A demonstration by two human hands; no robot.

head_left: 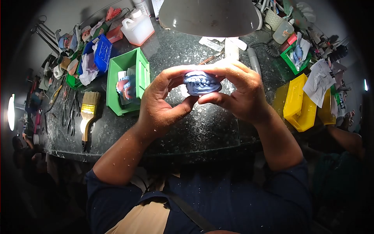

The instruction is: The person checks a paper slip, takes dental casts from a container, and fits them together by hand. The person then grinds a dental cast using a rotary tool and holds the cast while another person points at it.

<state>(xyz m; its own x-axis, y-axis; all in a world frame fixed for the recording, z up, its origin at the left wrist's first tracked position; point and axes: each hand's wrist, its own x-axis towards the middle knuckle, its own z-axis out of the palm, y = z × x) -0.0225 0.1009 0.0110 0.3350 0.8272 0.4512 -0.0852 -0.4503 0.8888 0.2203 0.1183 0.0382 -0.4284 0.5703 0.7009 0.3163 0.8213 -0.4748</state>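
A blue-grey dental model [201, 83] with upper and lower teeth together is held up over the dark bench, its teeth facing me. My left hand [165, 91] grips its left side, fingers over the top and thumb at the lower edge. On the right, my right hand [237, 85] holds it the same way, with the thumb underneath. Left of my left hand stands a green bin [113, 87] containing a pink and blue dental piece [126, 89] and paper. The lamp shade [210, 17] hangs just beyond the model.
A brush [89, 113] and pliers [72, 117] lie on the bench [187, 136] at left. Behind them are a blue bin [103, 52] and a plastic jug [137, 29]. Yellow bins [300, 103] and a green bin [290, 62] stand at right, near another person's arm [346, 138].
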